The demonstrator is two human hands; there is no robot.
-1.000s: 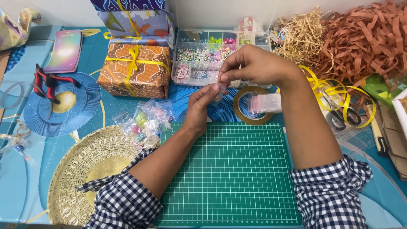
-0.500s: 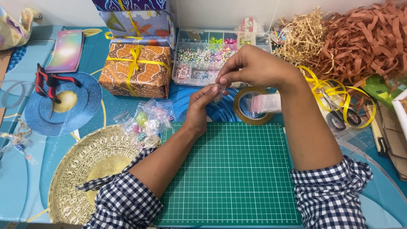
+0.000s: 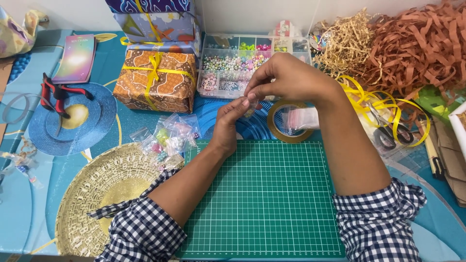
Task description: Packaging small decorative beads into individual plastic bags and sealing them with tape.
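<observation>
My left hand (image 3: pixel 228 121) and my right hand (image 3: pixel 286 77) meet above the far edge of the green cutting mat (image 3: pixel 264 204). Between their fingertips they pinch a small clear plastic bag (image 3: pixel 251 103), and its contents are too small to make out. A tape roll (image 3: pixel 287 121) with more clear bags on it lies just right of my hands. Behind them stands a clear bead organiser box (image 3: pixel 238 60). Left of my left hand lies a heap of small filled bags (image 3: pixel 167 138).
A batik-wrapped gift with yellow ribbon (image 3: pixel 155 80) stands at the back left below other wrapped boxes. A woven gold mat (image 3: pixel 104 194), red-handled pliers (image 3: pixel 56 94), shredded paper (image 3: pixel 403 43), yellow ribbon (image 3: pixel 388 104) and scissors (image 3: pixel 391 133) surround the workspace.
My right hand has come down slightly toward my left, so the fingertips of both hands are now closer together on the small bag. Little else has moved.
</observation>
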